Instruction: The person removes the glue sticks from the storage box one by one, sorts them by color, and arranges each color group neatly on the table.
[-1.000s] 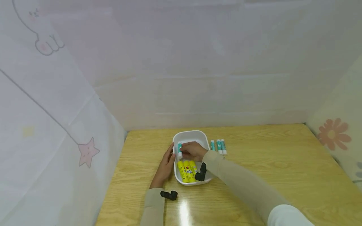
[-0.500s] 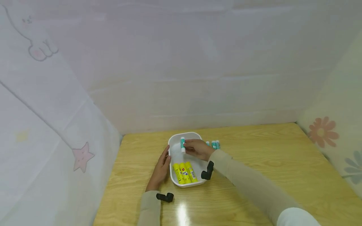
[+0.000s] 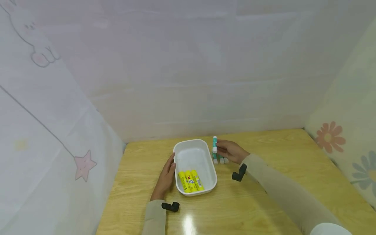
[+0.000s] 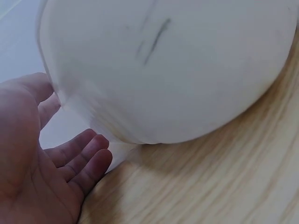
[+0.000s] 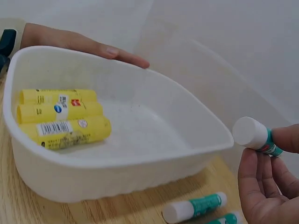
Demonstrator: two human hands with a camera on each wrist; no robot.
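My right hand [image 3: 233, 152] pinches a white and teal glue stick [image 3: 215, 144] between thumb and fingers. It is held upright just beyond the right rim of a white plastic tray [image 3: 210, 160]. Behind and below it on the table lie three more teal glue sticks [image 5: 208, 204], partly covered by the held stick and the hand. In the near end of the tray rest three yellow glue sticks [image 3: 190, 181] side by side. With fairly straight fingers, my left hand [image 3: 166, 178] touches the tray's left side; its other fingers are loosely bent in the left wrist view.
The tray stands on a wooden table [image 3: 141, 163]. A pale fabric backdrop [image 3: 188, 81] closes off the back and both sides, with a printed star [image 3: 84, 165] at left and printed flowers [image 3: 331, 137] at right.
My right hand has lifted the teal glue stick from inside the tray and carried it rightward past the rim, over the other teal sticks. My left hand has stayed at the tray's left side.
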